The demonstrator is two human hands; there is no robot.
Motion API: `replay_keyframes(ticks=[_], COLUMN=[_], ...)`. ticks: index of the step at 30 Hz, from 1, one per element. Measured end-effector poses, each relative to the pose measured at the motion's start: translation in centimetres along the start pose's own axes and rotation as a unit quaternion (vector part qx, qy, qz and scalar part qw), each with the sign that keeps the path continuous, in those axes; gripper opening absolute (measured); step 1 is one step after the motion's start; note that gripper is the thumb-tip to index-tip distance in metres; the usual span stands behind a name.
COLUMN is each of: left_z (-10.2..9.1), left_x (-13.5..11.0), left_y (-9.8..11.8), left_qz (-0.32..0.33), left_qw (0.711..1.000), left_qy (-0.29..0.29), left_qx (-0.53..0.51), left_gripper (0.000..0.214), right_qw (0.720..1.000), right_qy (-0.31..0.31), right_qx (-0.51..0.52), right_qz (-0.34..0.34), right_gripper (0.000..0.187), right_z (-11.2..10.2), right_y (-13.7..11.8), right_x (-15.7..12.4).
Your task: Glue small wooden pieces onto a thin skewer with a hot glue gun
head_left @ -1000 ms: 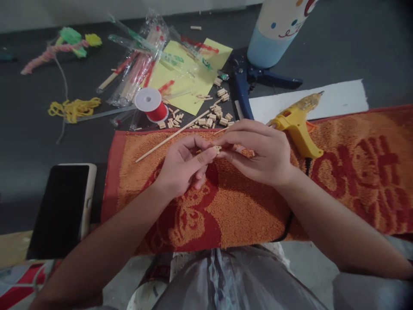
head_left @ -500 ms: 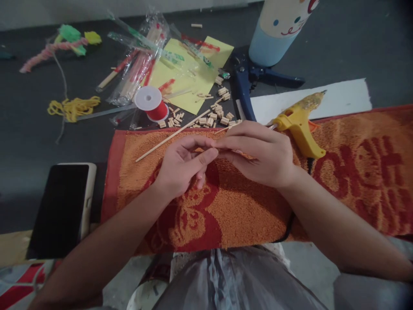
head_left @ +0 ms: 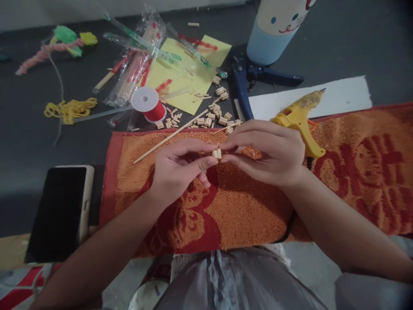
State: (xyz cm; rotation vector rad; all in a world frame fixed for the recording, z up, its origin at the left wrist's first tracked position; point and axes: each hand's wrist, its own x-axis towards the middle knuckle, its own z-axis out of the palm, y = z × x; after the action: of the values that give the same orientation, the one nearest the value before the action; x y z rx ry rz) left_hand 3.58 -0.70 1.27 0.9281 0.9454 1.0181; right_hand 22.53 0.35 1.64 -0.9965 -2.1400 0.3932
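Over the orange towel (head_left: 251, 215), a small bundle of short wooden stick pieces (head_left: 217, 153) sits between the fingertips of both hands. My left hand (head_left: 177, 168) pinches it from the left with thumb and forefinger. From the other side, my right hand (head_left: 267, 150) grips it with thumb and fingertips. Just behind the hands lie many similar cut stick pieces (head_left: 209, 118), some grouped in little bundles. A long thin wooden stick (head_left: 171, 136) rests across the towel's back edge. A yellow glue gun (head_left: 298, 125) lies beyond my right hand.
A spool of red thread (head_left: 153, 111), yellow paper (head_left: 196, 82) and wrapped chopsticks (head_left: 138, 64) lie at the back. Blue-handled cutters (head_left: 243, 86) stand near a blue and white bottle (head_left: 271, 36). White card (head_left: 345, 97) is at right, a phone (head_left: 58, 211) at left, yellow cord (head_left: 69, 110) behind it.
My fingertips have moved apart slightly, and the small wooden bundle between them now shows. My right hand has shifted a little to the right.
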Motion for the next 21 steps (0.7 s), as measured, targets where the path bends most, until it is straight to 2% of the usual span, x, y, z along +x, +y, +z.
replay_keyframes(ticks=[9, 14, 21], left_z=[-0.4, -0.6, -0.8], left_x=[0.1, 0.3, 0.3], left_y=[-0.5, -0.9, -1.2], left_qz=[0.104, 0.128, 0.133], left_qw=[0.994, 0.988, 0.989], left_qy=[-0.022, -0.023, -0.036], left_qx=[0.029, 0.079, 0.058], left_gripper=[0.016, 0.012, 0.015], right_qw=[0.996, 0.991, 0.992], right_qy=[0.038, 0.056, 0.061], right_qx=[0.07, 0.1, 0.1], right_qz=[-0.049, -0.065, -0.049], right_gripper=[0.008, 0.007, 0.008], right_z=[0.1, 0.4, 0.6], right_y=[0.1, 0.3, -0.1], right_x=[0.1, 0.1, 0.1])
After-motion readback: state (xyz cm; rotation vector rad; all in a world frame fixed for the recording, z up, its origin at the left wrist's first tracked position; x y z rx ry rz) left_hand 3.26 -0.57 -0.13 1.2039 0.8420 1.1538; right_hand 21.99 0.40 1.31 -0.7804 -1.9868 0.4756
